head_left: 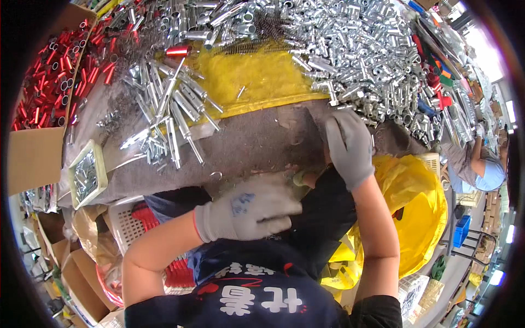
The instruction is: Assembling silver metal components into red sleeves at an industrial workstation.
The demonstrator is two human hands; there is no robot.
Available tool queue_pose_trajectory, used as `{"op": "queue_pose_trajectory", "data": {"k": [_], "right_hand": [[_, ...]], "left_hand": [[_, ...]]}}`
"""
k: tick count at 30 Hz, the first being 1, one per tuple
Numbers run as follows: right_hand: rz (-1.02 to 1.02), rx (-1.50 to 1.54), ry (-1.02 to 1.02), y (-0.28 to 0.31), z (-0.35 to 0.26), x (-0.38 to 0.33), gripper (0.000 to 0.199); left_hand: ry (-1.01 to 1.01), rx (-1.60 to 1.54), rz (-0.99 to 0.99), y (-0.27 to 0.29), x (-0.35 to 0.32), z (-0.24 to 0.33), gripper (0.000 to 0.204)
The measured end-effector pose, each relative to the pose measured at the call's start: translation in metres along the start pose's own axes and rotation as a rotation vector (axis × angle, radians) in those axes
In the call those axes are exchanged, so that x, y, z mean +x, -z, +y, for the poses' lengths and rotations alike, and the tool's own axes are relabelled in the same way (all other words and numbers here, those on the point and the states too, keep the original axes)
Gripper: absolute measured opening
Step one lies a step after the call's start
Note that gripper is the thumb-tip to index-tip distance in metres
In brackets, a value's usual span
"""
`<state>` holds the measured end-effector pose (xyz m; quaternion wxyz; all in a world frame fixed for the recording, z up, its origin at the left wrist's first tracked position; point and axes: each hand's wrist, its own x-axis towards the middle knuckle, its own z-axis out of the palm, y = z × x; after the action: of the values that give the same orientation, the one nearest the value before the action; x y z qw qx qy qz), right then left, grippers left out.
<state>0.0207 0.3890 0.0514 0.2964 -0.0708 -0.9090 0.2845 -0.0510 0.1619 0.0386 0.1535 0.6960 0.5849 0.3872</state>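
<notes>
My right hand (349, 147), in a grey glove, is at the near edge of a heap of silvery metal fittings (377, 60). Its fingers are bent and drawn together, and whatever is in them is hidden beneath the hand. My left hand (251, 210), gloved too, hovers over my lap by the table's front edge, its fingers smeared by motion. Beyond it lies a loose bunch of long metal tubes with rods (178, 106). A yellow sheet (262, 76) is spread between that bunch and the fittings.
Red metal sleeves (54, 82) are heaped at the far left by a cardboard box (35, 158). A small tray (87, 174) holds metal parts. Dark springs (268, 27) lie at the back. A yellow bag (415, 218) stands to my right. Another person (486, 169) sits further right.
</notes>
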Motion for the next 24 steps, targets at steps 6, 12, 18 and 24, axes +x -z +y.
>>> {"op": "queue_pose_trajectory", "data": {"k": [6, 12, 18, 24], "right_hand": [[-0.471, -0.463, 0.256, -0.058, -0.046, -0.010, 0.053], [-0.922, 0.199, 0.389, -0.031, -0.084, -0.017, 0.032], [0.031, -0.001, -0.030, 0.025, -0.011, -0.071, 0.022], [0.190, -0.595, -0.242, 0.051, 0.063, -0.069, 0.024]], "left_hand": [[0.312, 0.677, 0.707, 0.063, -0.018, -0.025, 0.038], [0.472, 1.001, -0.085, 0.005, -0.030, -0.027, 0.056], [0.183, 0.223, 0.255, 0.031, -0.016, 0.013, 0.039], [0.299, 0.528, 0.236, 0.003, 0.000, -0.015, 0.045]]}}
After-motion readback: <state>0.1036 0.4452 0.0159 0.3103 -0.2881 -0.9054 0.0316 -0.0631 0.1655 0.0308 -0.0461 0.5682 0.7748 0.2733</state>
